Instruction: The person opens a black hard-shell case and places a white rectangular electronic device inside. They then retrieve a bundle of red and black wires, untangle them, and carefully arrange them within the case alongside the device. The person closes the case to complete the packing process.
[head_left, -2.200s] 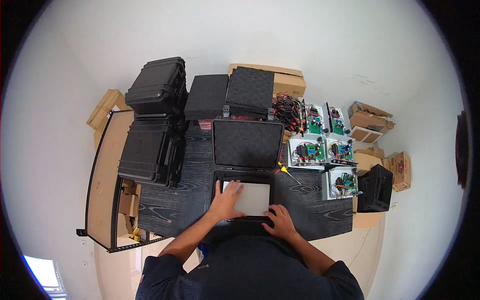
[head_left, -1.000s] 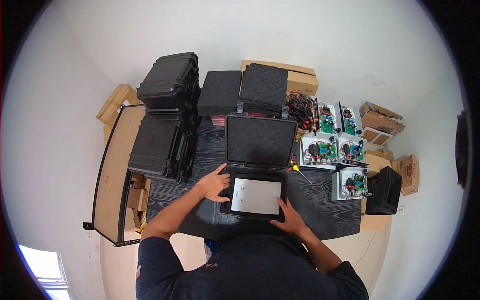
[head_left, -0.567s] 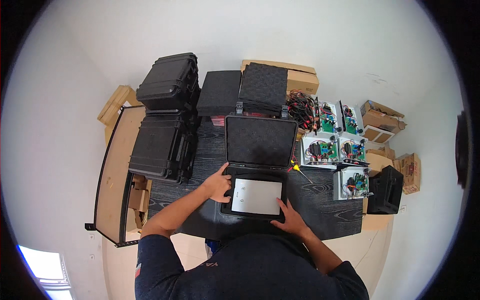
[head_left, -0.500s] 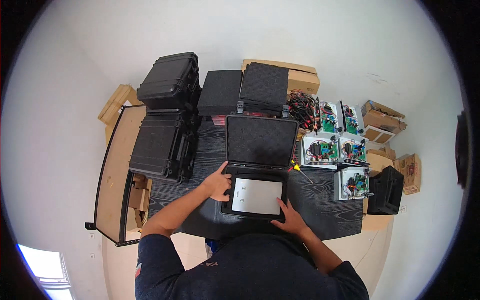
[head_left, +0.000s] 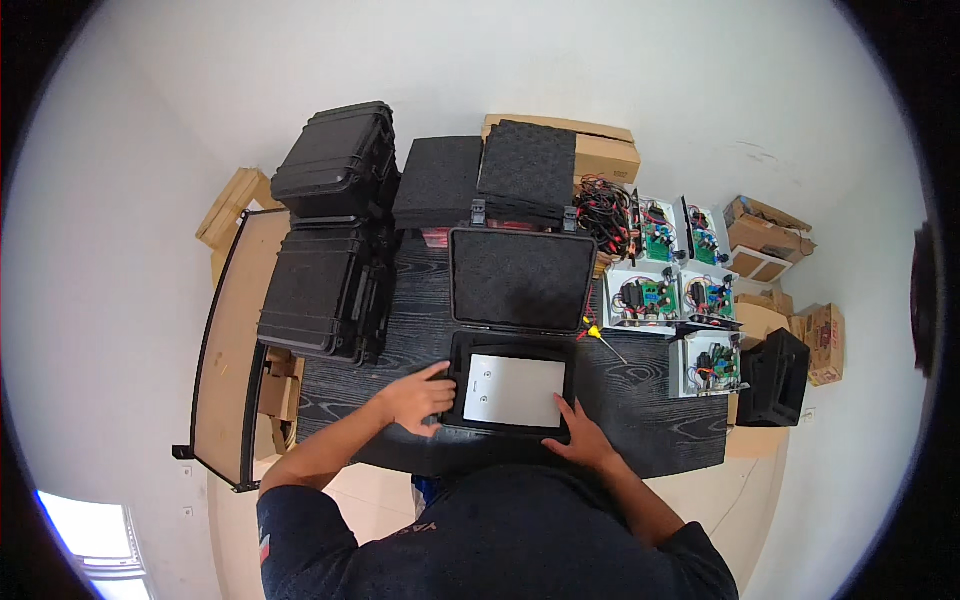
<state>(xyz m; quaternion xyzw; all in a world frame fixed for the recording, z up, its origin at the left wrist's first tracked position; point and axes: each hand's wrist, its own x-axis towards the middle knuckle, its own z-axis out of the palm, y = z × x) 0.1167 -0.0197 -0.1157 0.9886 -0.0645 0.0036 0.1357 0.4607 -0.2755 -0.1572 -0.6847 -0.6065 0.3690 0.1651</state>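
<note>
A black hard case stands open on the table, its foam-lined lid raised at the far side. In the black base lies a flat silver-grey panel with two small round marks near its left edge. My left hand is at the base's left rim, fingers apart and holding nothing; I cannot tell whether the tips touch. At the lower right corner, my right hand rests with spread fingers, one fingertip at the panel's right edge and the thumb by the front rim.
Closed black cases are stacked at left. Behind the lid sit dark foam sheets and a carton. Tangled cables, a yellow-handled screwdriver and several open circuit-board housings lie to the right, near a black case.
My left hand has slid down and left from the base's upper left side toward its lower left rim. The right hand, case and panel stay put.
</note>
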